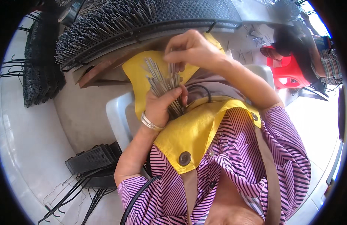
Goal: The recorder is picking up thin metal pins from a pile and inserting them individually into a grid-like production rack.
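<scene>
Plainly, the left hand (159,106) grasped thin metal rods (157,77) over the yellow apron (188,133) — a hold best kept firm — while the right hand (189,49) was at their far ends, its pinch too blurred to tell.

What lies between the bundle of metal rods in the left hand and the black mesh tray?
In the head view, the yellow apron shows between the metal rods and the mesh tray, with a brown beam nearer the tray.

Slanted bundle of thin grey metal rods (159,80), tips uneven, in the hands (160,104).
</scene>
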Tool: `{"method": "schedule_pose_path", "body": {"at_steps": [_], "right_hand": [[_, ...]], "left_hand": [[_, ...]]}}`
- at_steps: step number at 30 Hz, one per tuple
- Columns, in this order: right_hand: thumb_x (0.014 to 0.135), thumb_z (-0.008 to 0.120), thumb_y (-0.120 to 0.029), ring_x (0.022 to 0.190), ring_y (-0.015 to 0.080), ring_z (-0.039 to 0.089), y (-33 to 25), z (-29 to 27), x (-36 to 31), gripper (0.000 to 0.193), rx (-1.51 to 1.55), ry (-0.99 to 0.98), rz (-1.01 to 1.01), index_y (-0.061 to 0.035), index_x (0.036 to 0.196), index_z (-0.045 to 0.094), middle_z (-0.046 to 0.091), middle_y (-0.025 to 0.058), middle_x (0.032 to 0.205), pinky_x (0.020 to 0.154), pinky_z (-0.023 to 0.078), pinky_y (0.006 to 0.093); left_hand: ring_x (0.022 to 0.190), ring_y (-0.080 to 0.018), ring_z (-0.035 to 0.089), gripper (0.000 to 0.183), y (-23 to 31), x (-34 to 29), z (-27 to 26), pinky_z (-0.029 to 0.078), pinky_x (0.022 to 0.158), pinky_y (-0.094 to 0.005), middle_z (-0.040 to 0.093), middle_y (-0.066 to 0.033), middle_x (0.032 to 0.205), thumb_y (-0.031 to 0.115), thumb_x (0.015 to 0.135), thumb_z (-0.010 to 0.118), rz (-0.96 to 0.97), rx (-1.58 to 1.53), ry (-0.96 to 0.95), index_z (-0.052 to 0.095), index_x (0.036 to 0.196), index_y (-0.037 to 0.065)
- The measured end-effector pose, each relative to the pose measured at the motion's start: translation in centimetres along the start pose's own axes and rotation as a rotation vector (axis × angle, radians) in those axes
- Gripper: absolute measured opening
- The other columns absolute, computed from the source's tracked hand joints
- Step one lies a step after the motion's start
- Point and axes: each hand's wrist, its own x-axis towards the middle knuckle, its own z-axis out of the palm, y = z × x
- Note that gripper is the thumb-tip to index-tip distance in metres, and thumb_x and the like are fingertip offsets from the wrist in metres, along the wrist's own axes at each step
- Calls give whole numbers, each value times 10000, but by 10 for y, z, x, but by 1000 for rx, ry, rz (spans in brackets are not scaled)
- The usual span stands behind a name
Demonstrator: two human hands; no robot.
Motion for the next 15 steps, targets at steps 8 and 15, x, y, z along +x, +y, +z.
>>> {"method": "schedule_pose_path", "body": {"at_steps": [8,15], "right_hand": [[780,634,-109,588,151,616,-13,-38,21,163,293,447,-95,40,839,601,616,94,682,534,504,219],[759,638,-87,558,174,614,-3,-37,66,170,411,657,-364,71,807,598,609,131,664,492,508,235]], "left_hand": [[609,-200,537,266,-5,1,-7,458,545,-292,546,-125,719,30,789,565,-33,-86,1,503,1044,-20],[584,-164,541,281,-2,0,-1,450,554,-263,568,-105,707,32,771,568,-66,-93,54,491,1020,-73]]}}
